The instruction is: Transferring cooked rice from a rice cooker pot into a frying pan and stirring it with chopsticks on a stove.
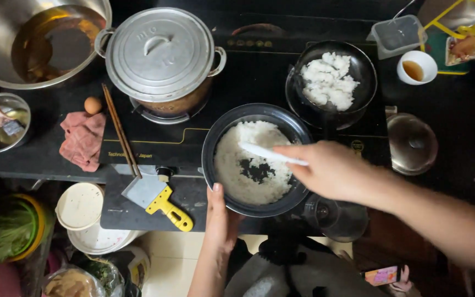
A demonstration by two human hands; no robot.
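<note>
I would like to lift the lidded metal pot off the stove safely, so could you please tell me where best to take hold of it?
Grip the metal pot by its two side loop handles, one at the upper left, one at the right, coming in from both sides. They jut past the lid, so it probably stays level. The lid's curved centre handle would lift only the lid.

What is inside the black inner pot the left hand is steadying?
The black pot holds white cooked rice, scraped away to bare bottom at the centre. The right hand works a white paddle in it. The left hand grips the rim.
</note>
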